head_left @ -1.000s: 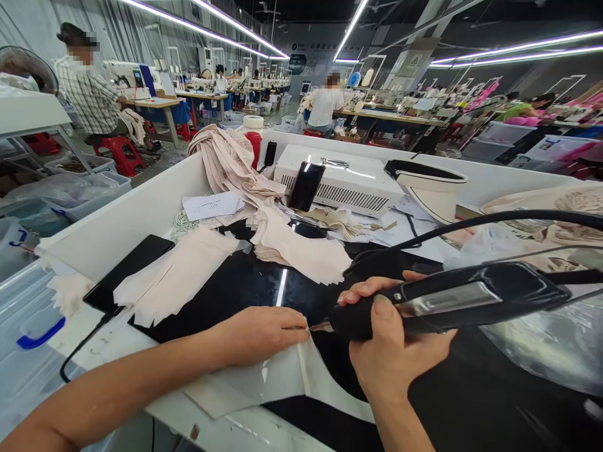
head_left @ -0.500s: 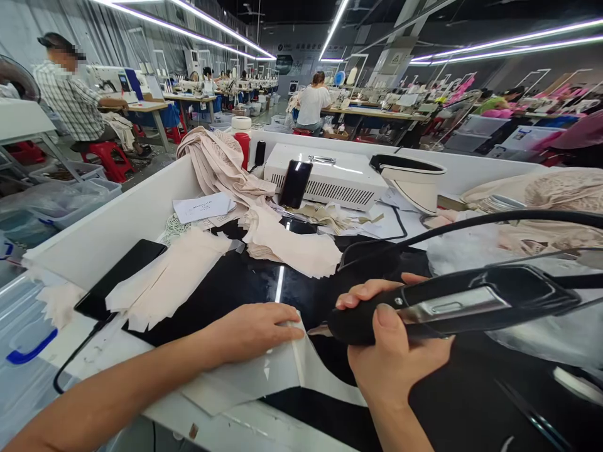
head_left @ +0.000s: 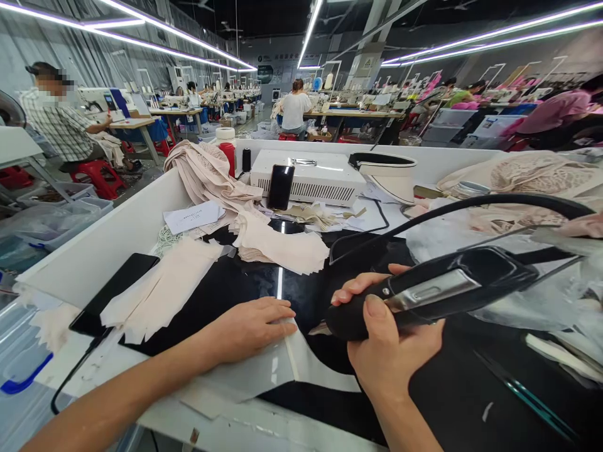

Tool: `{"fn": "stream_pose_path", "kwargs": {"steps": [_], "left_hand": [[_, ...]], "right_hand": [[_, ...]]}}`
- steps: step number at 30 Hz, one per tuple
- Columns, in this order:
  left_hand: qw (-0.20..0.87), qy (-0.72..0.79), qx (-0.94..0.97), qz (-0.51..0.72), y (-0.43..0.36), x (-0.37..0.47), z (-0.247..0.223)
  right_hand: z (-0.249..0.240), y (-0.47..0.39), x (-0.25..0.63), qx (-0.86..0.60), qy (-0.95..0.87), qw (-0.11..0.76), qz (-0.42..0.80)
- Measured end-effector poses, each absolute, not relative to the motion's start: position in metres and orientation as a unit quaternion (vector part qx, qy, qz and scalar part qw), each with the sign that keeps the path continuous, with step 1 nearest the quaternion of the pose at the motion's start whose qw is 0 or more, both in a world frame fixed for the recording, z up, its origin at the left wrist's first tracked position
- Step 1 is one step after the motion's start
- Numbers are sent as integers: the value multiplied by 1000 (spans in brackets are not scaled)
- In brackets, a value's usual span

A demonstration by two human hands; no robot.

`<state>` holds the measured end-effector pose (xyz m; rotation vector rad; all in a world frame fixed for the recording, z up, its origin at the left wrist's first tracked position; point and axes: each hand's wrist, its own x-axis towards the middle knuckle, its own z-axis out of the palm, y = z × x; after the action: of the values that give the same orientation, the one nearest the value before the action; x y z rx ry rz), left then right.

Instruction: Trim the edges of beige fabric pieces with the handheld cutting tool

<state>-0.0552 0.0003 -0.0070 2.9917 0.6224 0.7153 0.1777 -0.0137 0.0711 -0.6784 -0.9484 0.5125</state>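
Observation:
My left hand (head_left: 249, 328) lies flat with its fingers stretched out over a thin, translucent whitish sheet (head_left: 249, 376). A narrow pale strip (head_left: 291, 358) runs along that sheet from under the fingertips. My right hand (head_left: 386, 345) is wrapped round a black corded hand tool (head_left: 438, 289) with a silver lever along its top, the thumb pressed against its side. The tool's small metal tip (head_left: 321, 328) points left, close to the sheet and a little right of my left fingers. Whether it touches anything I cannot tell. Beneath lies a shiny black work surface (head_left: 226, 295).
Stacked pale pink fabric pieces (head_left: 277, 245) lie ahead, with another stack (head_left: 160, 289) at left beside a black tablet-like device (head_left: 113, 292). A phone (head_left: 281, 187) leans on a white slotted box (head_left: 320, 179). Tweezers (head_left: 522, 395) lie at right. A thick cable (head_left: 461, 204) arches over plastic bags.
The view has shifted slightly, so the background sits further left. My left hand has slid a little on the sheet; the right still grips the tool near the same spot.

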Motion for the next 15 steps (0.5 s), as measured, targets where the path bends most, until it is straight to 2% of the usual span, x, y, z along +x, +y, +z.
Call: {"fn": "stream_pose_path", "kwargs": {"steps": [6,11,15], "left_hand": [[29,189,957,217,-6,-44,9],[40,186,967,173,-10,-41,6],[28,190,963,189,-13,-46,2]], "right_hand": [[68,-18,178,-329,-435,802,245],[64,-19,175,-321,-436,801,256],[60,-20,174,-310,-445,798,262]]}}
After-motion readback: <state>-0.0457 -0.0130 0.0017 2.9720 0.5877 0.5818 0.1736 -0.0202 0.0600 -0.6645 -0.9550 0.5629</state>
